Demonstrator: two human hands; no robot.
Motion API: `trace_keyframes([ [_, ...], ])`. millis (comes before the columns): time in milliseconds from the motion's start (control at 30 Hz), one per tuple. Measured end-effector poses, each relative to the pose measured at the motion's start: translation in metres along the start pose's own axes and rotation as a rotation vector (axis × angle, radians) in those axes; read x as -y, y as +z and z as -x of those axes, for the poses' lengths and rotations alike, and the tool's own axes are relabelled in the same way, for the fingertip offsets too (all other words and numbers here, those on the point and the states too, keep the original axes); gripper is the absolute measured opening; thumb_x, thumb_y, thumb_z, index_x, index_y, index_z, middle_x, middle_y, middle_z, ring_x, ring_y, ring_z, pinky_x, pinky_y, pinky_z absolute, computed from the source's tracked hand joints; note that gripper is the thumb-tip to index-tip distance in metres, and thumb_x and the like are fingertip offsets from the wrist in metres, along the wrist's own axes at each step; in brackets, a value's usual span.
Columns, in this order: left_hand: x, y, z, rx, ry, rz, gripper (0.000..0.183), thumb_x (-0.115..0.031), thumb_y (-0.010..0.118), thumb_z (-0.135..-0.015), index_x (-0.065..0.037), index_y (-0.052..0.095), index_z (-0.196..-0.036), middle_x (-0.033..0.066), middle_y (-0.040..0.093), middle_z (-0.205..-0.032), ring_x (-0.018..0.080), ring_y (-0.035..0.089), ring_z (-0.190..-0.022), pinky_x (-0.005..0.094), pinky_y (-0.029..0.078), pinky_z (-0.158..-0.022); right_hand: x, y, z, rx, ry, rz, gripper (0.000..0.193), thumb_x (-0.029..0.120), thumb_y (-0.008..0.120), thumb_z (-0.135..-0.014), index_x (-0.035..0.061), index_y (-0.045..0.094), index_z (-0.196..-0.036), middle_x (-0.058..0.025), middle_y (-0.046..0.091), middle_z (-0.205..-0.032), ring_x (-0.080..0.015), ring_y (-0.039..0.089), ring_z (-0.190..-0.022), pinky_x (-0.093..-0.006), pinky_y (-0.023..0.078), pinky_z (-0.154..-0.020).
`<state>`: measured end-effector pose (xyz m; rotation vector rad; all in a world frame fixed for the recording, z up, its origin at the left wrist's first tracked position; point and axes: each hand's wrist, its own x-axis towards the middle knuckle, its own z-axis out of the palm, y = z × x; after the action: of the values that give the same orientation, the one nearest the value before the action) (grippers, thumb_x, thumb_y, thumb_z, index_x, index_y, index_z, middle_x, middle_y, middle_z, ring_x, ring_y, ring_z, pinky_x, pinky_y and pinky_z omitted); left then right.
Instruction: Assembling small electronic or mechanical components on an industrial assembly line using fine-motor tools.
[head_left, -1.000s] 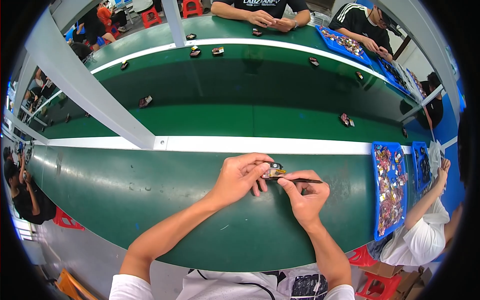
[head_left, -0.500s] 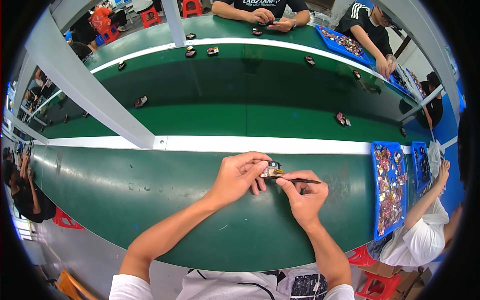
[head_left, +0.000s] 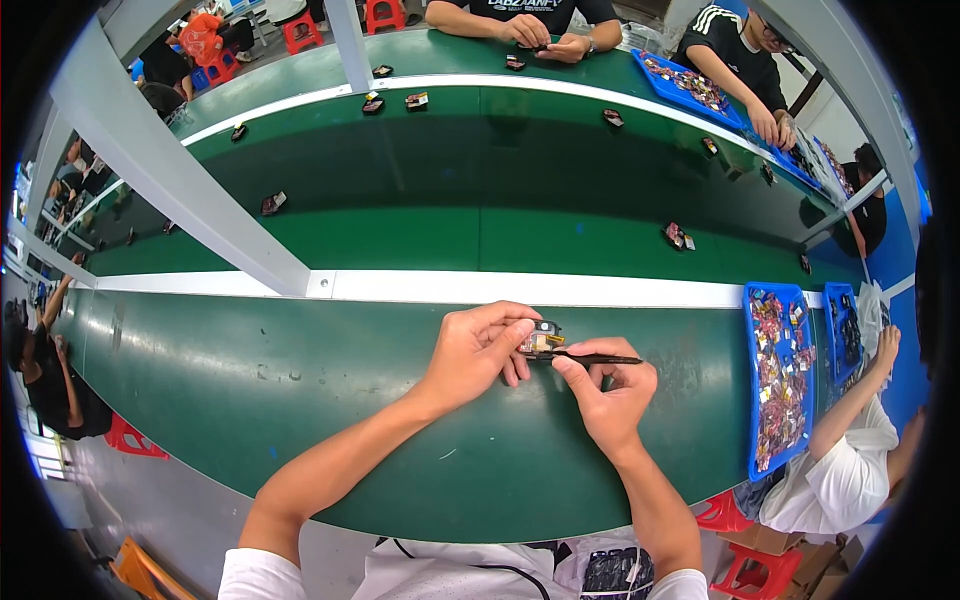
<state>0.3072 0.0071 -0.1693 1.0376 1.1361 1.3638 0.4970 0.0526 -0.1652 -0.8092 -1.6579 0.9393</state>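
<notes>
My left hand pinches a small black electronic device above the green bench. Its inside faces up, with a pale, coppery part and a bit of yellow showing; the finer parts are too small to tell. My right hand is closed on a pair of slim black tweezers, held much like a pen. Their tip end reaches the near edge of the device, beside my left fingertips. Whether the tip grips anything is hidden.
A blue tray of small colourful parts lies right, with a smaller blue tray beyond it. A white rail borders a green conveyor belt carrying several black devices. A grey post rises left. Co-workers sit across and right.
Devices on the belt have shifted slightly left. My hands stay nearly in place; the tweezers are turned a little and look broader. At the far left a co-worker's arm has moved.
</notes>
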Motion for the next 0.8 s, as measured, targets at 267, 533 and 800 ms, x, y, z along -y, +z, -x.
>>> trace_keyframes([
  [267,0.0002,0.0001,0.0005,-0.001,0.005,0.016,0.024,-0.010,0.058,-0.104,0.008,0.065,-0.119,0.0148,0.071,-0.091,0.0161,0.069,-0.064,0.0264,0.057,-0.052,-0.0028,0.0014,0.0000,0.044,-0.175,0.041,0.015,-0.001,0.085,-0.077,0.0039,0.076,-0.087,-0.0065,0.078,-0.087,-0.0027,0.040,-0.042,-0.0219,0.029,-0.041],
  [533,-0.0018,0.0008,-0.0006,-0.005,-0.052,0.018,0.023,-0.009,0.059,-0.103,0.008,0.066,-0.117,0.0116,0.071,-0.088,0.0130,0.066,-0.063,0.0256,0.054,-0.052,-0.0029,-0.0001,-0.0006,0.062,-0.213,0.067,0.014,-0.001,0.085,-0.076,0.0039,0.075,-0.084,-0.0068,0.078,-0.087,-0.0036,0.038,-0.041,-0.0225,0.029,-0.041],
  [800,-0.0064,0.0008,-0.0004,0.051,-0.019,-0.058,0.026,-0.004,0.068,-0.096,0.007,0.065,-0.119,0.0102,0.073,-0.080,0.0102,0.066,-0.063,0.0256,0.054,-0.053,0.0021,0.0013,0.0003,0.059,-0.217,0.108,0.014,-0.004,0.084,-0.076,0.0031,0.072,-0.081,-0.0082,0.077,-0.084,-0.0032,0.042,-0.043,-0.0212,0.031,-0.042],
])
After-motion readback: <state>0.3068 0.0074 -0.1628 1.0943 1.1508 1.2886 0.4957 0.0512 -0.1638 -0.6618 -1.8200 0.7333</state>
